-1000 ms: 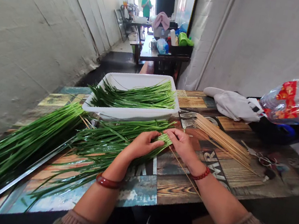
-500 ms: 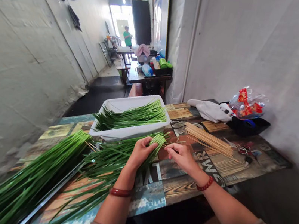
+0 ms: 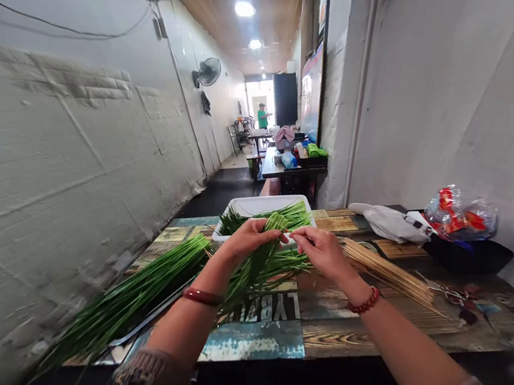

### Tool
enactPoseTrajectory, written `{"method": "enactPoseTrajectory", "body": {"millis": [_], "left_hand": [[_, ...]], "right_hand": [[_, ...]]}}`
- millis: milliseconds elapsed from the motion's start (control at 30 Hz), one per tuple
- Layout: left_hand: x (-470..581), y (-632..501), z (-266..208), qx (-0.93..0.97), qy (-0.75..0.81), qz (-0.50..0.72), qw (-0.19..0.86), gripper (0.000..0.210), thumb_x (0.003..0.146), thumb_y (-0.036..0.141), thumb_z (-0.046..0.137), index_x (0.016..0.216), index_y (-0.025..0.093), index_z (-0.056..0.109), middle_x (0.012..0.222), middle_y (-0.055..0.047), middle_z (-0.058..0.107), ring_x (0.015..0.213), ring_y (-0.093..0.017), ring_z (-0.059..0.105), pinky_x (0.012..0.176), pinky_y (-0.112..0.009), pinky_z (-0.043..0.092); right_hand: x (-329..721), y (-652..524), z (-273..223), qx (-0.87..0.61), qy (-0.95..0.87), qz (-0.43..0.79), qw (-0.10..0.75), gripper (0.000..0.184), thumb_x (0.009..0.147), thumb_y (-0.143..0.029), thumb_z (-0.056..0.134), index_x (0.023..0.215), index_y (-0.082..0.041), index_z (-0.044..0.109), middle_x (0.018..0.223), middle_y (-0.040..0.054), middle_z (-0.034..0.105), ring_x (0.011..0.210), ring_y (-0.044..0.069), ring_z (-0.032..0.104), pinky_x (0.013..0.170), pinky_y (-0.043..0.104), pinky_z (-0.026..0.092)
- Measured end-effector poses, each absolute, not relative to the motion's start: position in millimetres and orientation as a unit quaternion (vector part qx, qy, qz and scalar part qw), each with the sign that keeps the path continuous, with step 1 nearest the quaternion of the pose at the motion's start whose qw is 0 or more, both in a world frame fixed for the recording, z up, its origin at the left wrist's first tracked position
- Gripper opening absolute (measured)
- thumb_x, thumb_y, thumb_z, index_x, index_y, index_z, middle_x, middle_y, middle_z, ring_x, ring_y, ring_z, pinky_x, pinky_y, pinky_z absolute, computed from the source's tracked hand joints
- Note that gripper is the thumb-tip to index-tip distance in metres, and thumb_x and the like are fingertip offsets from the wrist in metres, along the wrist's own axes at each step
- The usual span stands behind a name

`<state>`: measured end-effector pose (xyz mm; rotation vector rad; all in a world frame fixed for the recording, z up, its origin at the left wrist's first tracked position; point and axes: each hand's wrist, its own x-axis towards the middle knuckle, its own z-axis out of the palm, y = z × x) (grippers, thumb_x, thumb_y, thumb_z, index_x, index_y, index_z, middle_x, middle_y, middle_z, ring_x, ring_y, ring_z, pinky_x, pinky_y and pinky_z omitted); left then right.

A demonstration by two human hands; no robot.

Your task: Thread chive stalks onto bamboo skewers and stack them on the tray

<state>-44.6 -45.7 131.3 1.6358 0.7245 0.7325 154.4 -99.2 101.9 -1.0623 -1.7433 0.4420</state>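
My left hand [image 3: 250,238] is closed around a small bunch of garlic chives [image 3: 276,223], with the pale cut ends up and the green leaves hanging below. Close beside it, my right hand [image 3: 323,253] pinches a thin bamboo skewer [image 3: 288,232] at the stalk ends; its far tip is hidden by the chives. Both hands are above the table, in front of a white plastic tub [image 3: 260,203] of chives. More loose chives lie under my hands. A pile of bamboo skewers [image 3: 387,275] lies to the right of my right hand.
A large bundle of chives [image 3: 149,286] lies on the left of the patterned table [image 3: 257,342]. At the right are scissors [image 3: 455,294], a white cap [image 3: 389,222] and a black tray [image 3: 476,256] with a plastic bag. Far back, a person in green [image 3: 262,116] stands.
My left hand has lifted the bunch off the table, so its leaves now hang down. My right hand has stayed near the stalk ends. The camera view has tilted up and turned left.
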Motion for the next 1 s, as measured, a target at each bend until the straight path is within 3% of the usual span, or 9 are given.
{"method": "enactPoseTrajectory", "body": {"millis": [233, 433, 733, 900, 1000], "left_hand": [[-35.7, -67.7, 135.3, 0.673, 0.318, 0.378, 0.55, 0.04, 0.075, 0.047, 0.071, 0.092, 0.01, 0.074, 0.08, -0.009, 0.074, 0.066, -0.014, 0.065, 0.064, -0.024, 0.049], [-26.8, -75.5, 131.5, 0.626, 0.305, 0.4, 0.595, 0.044, 0.071, 0.047, 0.075, 0.092, 0.009, 0.075, 0.073, -0.009, 0.073, 0.059, -0.012, 0.061, 0.057, -0.023, 0.046], [-21.0, -83.4, 120.9, 0.639, 0.293, 0.39, 0.595, 0.052, 0.073, 0.052, 0.072, 0.103, 0.01, 0.074, 0.078, -0.008, 0.072, 0.059, -0.01, 0.055, 0.056, -0.021, 0.039], [-17.5, -80.7, 110.5, 0.642, 0.319, 0.406, 0.567, 0.047, 0.069, 0.054, 0.073, 0.08, 0.009, 0.075, 0.061, -0.002, 0.065, 0.051, -0.008, 0.048, 0.051, -0.021, 0.034], [-20.1, -79.1, 108.8, 0.649, 0.325, 0.402, 0.558, 0.048, 0.072, 0.056, 0.071, 0.079, 0.008, 0.074, 0.063, -0.004, 0.066, 0.055, -0.011, 0.053, 0.055, -0.023, 0.039]], "right_hand": [[166.2, -111.1, 108.0, -0.416, -0.756, 0.156, 0.48, 0.026, 0.094, -0.027, 0.049, 0.081, -0.017, 0.069, 0.06, -0.0015, 0.061, 0.058, 0.012, 0.055, 0.057, 0.023, 0.037], [169.6, -118.0, 110.5, -0.433, -0.753, 0.152, 0.472, 0.025, 0.093, -0.03, 0.051, 0.08, -0.018, 0.069, 0.058, -0.0028, 0.058, 0.054, 0.011, 0.051, 0.054, 0.023, 0.033], [170.4, -121.6, 102.3, -0.42, -0.765, 0.122, 0.473, 0.027, 0.093, -0.026, 0.048, 0.07, -0.019, 0.061, 0.061, -0.0008, 0.058, 0.059, 0.014, 0.051, 0.057, 0.026, 0.034], [163.9, -115.7, 100.9, -0.407, -0.772, 0.113, 0.474, 0.023, 0.092, -0.022, 0.047, 0.072, -0.02, 0.058, 0.065, -0.0003, 0.058, 0.063, 0.014, 0.052, 0.061, 0.025, 0.034], [163.1, -110.7, 102.0, -0.41, -0.779, 0.123, 0.458, 0.023, 0.091, -0.021, 0.047, 0.071, -0.019, 0.059, 0.062, -0.0015, 0.057, 0.059, 0.013, 0.05, 0.058, 0.025, 0.033]]}}
